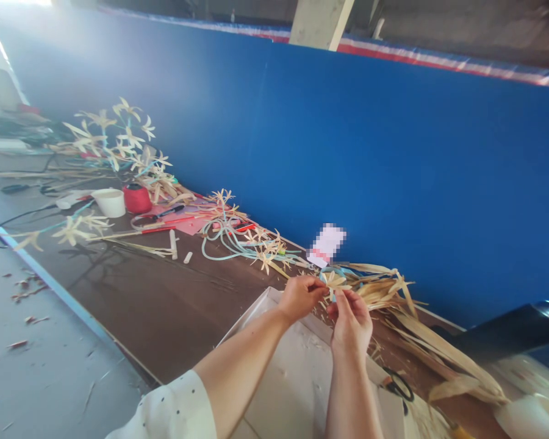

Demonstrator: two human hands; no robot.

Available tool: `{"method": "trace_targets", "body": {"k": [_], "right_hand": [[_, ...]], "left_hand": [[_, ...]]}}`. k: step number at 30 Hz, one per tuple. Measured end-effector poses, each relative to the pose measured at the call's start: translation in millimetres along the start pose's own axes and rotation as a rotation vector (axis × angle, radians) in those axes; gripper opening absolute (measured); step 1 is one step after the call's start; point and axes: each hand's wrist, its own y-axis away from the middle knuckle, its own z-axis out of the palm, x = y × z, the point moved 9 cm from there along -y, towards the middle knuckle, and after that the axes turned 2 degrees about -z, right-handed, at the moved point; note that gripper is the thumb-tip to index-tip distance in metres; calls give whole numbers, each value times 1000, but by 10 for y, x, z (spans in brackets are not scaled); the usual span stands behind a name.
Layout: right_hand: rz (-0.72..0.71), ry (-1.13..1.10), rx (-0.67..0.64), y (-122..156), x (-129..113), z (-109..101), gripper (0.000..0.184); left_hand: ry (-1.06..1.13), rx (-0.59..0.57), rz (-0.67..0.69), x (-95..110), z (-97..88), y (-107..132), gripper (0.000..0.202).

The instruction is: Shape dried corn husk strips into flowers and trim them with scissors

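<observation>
My left hand (302, 296) and my right hand (351, 322) meet above a white board (283, 384) on the brown table (165, 305). Both hands are closed in a pinch on a small straw flower (335, 280) with pale yellow petals and a light blue stem. The left fingers grip it from the left, the right fingers from below. A heap of dried husk strips (393, 292) lies just behind the hands against the blue wall.
Finished straw flowers (119, 140) are piled at the far left. A white cup (110, 202), a red thread spool (137, 198), light blue cords (229, 244) and red-handled tools (158, 229) lie mid-table. Black scissors (399, 385) rest right of my right arm.
</observation>
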Motion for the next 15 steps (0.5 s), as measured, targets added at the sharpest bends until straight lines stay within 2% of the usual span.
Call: {"method": "trace_targets", "body": {"k": [15], "right_hand": [[18,-18,48,8,-9,-44,31]], "left_hand": [[-35,-52,77,77,47,16,17]]}}
